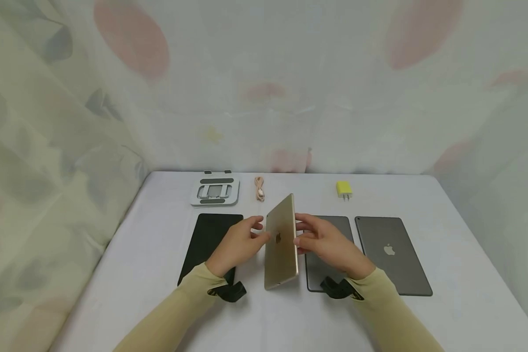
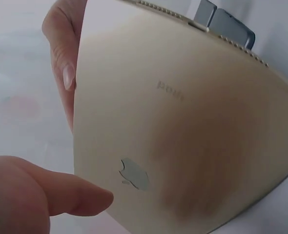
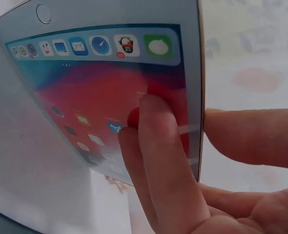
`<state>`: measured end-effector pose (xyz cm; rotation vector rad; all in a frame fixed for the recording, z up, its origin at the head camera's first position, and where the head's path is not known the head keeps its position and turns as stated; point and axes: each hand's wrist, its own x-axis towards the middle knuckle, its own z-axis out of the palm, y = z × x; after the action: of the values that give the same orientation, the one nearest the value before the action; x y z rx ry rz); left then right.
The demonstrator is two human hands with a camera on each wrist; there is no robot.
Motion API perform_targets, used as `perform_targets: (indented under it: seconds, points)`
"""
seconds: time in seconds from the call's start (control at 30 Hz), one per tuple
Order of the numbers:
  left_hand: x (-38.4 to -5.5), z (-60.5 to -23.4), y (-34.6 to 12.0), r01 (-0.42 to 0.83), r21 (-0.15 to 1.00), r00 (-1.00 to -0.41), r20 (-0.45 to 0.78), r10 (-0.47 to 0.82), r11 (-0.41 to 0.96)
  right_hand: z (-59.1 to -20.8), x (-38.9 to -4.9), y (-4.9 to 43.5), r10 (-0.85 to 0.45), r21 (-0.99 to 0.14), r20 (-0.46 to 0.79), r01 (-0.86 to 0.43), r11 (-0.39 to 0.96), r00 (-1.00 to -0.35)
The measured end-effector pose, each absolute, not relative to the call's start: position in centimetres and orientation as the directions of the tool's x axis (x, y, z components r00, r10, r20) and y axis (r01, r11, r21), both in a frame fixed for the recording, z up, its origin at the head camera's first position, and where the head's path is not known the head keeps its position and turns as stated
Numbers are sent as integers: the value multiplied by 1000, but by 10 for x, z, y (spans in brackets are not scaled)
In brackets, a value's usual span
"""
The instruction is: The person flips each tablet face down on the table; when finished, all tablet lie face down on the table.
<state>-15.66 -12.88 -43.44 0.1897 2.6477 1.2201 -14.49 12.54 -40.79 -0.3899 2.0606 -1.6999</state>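
Note:
A gold tablet [image 1: 280, 244] stands tilted up on its edge in the middle of the head view, its back with the apple logo turned left. My right hand [image 1: 327, 242] grips its upright right edge. In the right wrist view the fingers [image 3: 158, 141] lie against the lit screen and the thumb [image 3: 251, 139] presses at the edge. My left hand [image 1: 241, 242] is beside the tablet's back, fingers loosely bent. Its thumb [image 2: 80, 195] overlaps the back near the logo in the left wrist view.
A black tablet [image 1: 202, 239] lies left. One grey tablet [image 1: 317, 274] is partly under my right hand; another grey tablet [image 1: 400, 264] lies further right. Along the back are a folding stand [image 1: 215, 181], a coiled cable [image 1: 259, 188] and a yellow charger [image 1: 344, 188].

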Motion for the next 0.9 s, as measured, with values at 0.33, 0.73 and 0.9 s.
perform_targets:
  seconds: [0.33,0.73,0.9]
  points:
    - [-160,-439,-132,5,717,-953,-208,220,697,-415,-145,124,-452,-972,-175,82,218,-875]
    - [-160,-433,-136,-12,679,-948,-241,208,734,-420,-149,119,-358,-930,-208,71,360,-910]
    - [-158,-431,-135,5,646,-949,-239,208,764,-425,-148,118,-359,-902,-216,45,430,-908]
